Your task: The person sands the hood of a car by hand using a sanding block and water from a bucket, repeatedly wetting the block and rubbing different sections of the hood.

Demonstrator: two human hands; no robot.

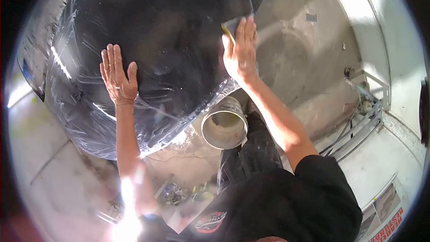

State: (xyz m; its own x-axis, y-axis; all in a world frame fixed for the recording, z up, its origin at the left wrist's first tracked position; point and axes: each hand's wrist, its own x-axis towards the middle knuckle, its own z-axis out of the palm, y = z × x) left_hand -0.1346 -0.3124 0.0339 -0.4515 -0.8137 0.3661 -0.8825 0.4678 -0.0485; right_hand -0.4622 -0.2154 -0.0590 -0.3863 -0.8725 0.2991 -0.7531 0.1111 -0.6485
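A glossy black car panel (170, 31) fills the upper middle, wet-looking, with clear plastic film (80, 125) over its left and lower edges. My left hand (118, 74) rests flat on the left part of the panel, fingers stretched out and holding nothing. Near the panel's right edge, my right hand (242, 54) presses a piece of sandpaper (231, 25), dark grey with a yellow edge. Its fingers lie over the sandpaper, hiding most of it. Below the panel's lower edge is a pale bucket (224, 130), with cloudy liquid visible inside.
Concrete floor (304, 67) stretches to the right, with a small grey scrap (311, 17) on it. A metal frame stand (367, 112) leans by the white wall at right. Crumpled litter (174, 193) lies on the floor below the panel. Bright glare covers the lower left.
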